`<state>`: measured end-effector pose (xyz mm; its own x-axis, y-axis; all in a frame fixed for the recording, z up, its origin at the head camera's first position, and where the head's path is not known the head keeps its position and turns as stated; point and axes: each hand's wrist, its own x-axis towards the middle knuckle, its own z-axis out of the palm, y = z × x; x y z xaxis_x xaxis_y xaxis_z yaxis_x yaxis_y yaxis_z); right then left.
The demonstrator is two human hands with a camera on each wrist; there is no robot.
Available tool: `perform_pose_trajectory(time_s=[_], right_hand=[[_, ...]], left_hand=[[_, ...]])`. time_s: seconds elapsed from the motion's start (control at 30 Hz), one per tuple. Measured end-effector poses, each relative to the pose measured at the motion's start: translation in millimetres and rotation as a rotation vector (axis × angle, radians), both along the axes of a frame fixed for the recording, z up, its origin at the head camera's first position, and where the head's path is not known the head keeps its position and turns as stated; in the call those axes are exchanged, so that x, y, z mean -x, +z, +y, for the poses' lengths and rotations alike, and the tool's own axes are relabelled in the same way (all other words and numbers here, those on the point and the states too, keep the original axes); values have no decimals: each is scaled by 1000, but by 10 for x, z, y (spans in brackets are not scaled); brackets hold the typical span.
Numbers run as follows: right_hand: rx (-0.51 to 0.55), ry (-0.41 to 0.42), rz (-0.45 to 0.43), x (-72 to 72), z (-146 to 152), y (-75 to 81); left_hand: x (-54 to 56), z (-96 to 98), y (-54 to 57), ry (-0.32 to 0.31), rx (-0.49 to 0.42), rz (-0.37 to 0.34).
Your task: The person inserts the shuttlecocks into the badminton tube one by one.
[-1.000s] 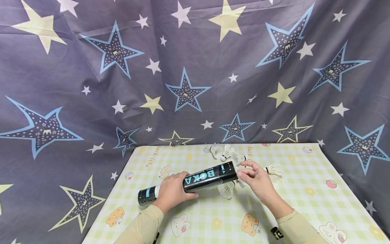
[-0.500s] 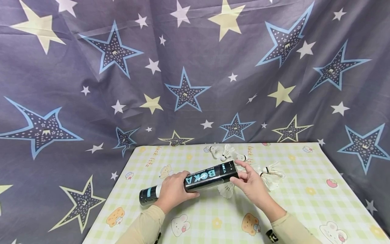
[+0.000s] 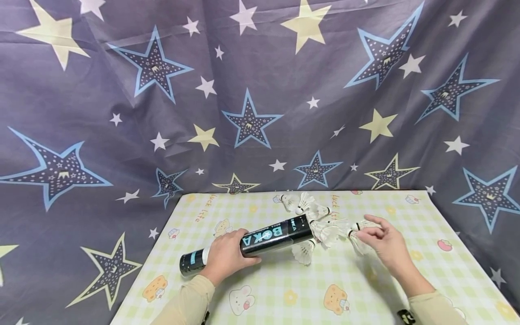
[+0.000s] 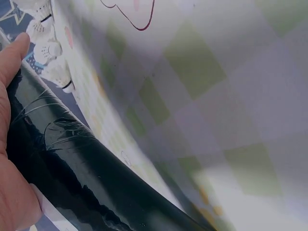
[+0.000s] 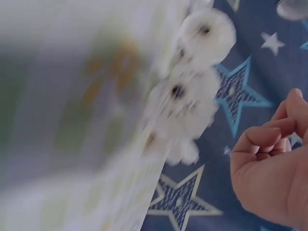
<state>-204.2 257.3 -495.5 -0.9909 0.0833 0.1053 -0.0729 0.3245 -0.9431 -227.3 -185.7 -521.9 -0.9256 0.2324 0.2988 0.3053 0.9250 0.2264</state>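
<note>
My left hand (image 3: 225, 254) grips a black shuttlecock tube (image 3: 276, 235) printed "BOKA" in light blue. The tube slants over the table, its right end raised a little toward the shuttlecocks. In the left wrist view the thumb and palm of that hand lie along the shiny black tube (image 4: 86, 159). My right hand (image 3: 383, 243) is beside a pair of white feather shuttlecocks (image 3: 357, 241) on the right, its fingers loosely bent. Nothing shows between those fingers in the right wrist view, where the hand (image 5: 274, 168) appears apart from the shuttlecocks (image 5: 185, 101).
Several more shuttlecocks (image 3: 328, 231) lie in a loose cluster behind and beyond the tube's right end. One shuttlecock (image 3: 304, 252) lies just below it. A green-checked cloth (image 3: 292, 300) covers the table, and a star-patterned curtain (image 3: 260, 90) hangs behind.
My right hand went to the tube's right end, then moved away to the right, toward the pair of shuttlecocks. The tube stays in my left hand, shifted slightly left.
</note>
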Motion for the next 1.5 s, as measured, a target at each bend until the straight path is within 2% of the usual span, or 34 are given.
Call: perform_pose_trajectory(time_s=[0.13, 0.27, 0.43, 0.67, 0.8, 1.13, 1.5], right_hand=[[-175, -57, -73, -10, 250, -96], [-328, -69, -113, 11, 287, -217], [-391, -72, -110, 59, 231, -299], [-450, -131, -75, 100, 241, -352], [-438, -139, -18, 85, 273, -319], [-251, -48, 138, 33, 169, -102], [-208, -31, 125, 10, 79, -26]], left_hand=[[1, -15, -3, -2, 7, 1], [-2, -12, -11, -11, 20, -7], [1, 9, -19, -17, 34, -9], [-2, 40, -6, -19, 38, -7], [-6, 40, 0, -19, 34, -6], [-7, 8, -34, -16, 62, -10], [-32, 22, -11, -22, 65, -11]])
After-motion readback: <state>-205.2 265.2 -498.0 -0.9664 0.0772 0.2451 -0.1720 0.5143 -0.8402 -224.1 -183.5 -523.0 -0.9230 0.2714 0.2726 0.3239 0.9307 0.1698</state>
